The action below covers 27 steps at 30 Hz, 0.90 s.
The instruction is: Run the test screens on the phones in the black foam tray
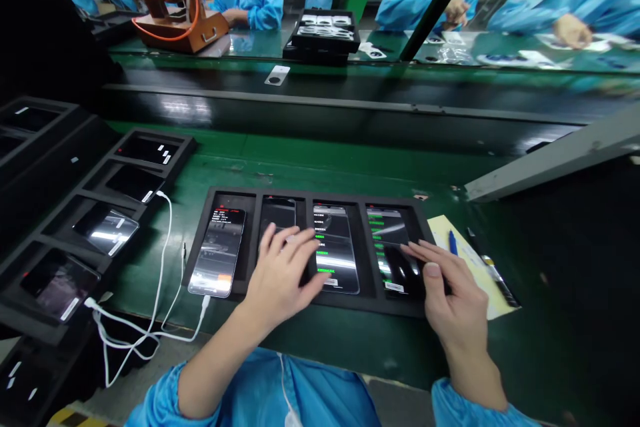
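Blue garment along the bottom of the head view, with left hand and right hand just beyond, above the tabletop. Left hand: fingers spread, gripping nothing visible, over second phone and the left edge of third phone. Right hand: fingers extended, thumb apart, gripping nothing visible, over the right side of fourth phone. Contact with the glass: cannot tell.

Location, counting from the left: first phone to fourth phone, one per compartment, in black tray on the tabletop.

Progress, by judgement: partway. Done: first phone lit and joined to white cable; third and fourth phones lit, with green lines on display. Left, probably: white lines among the green on third phone. Second phone: largely hidden by left hand, status unclear. Further phones in side tray: status unclear.

Orientation: screens up, long axes from near to far across black tray. First phone: far end leaning right, cabled end toward the garment. Third and fourth phones: far ends leaning slightly left.
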Each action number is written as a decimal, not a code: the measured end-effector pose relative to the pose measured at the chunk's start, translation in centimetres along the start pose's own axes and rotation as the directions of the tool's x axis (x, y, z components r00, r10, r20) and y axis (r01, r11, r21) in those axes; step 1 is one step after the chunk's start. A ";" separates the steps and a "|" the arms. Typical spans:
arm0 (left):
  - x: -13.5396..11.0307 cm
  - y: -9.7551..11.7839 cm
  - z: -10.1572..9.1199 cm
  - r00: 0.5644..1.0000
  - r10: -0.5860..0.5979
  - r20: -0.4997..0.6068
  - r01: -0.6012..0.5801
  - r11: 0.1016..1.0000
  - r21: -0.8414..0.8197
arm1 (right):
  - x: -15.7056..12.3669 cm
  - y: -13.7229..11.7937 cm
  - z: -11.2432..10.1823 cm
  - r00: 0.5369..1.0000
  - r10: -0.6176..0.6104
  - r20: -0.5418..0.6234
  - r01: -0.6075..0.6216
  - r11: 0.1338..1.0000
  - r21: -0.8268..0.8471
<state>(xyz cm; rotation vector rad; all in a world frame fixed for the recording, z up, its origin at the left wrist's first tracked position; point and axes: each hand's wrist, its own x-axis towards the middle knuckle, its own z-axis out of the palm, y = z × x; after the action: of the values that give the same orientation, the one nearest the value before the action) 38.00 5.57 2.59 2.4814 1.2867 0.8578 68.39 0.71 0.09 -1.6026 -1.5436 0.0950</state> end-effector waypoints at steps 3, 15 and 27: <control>0.2 0.6 0.4 0.975 0.170 0.140 -0.168 0.985 -0.023 | 0.2 0.1 0.0 0.998 0.001 0.061 0.002 0.999 -0.046; -0.1 0.2 0.9 0.971 0.219 0.100 -0.206 0.971 -0.123 | 0.0 0.3 0.1 0.999 -0.048 -0.026 0.048 0.999 0.017; -0.5 0.0 1.0 0.967 0.244 0.076 -0.226 0.954 -0.195 | 0.0 0.1 0.0 0.999 -0.045 -0.011 0.045 0.999 -0.011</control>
<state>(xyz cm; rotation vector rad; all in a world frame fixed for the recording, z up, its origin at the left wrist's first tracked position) 38.40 5.25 1.59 2.5235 0.8482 0.8502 68.43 0.74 0.03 -1.5727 -1.5736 0.0534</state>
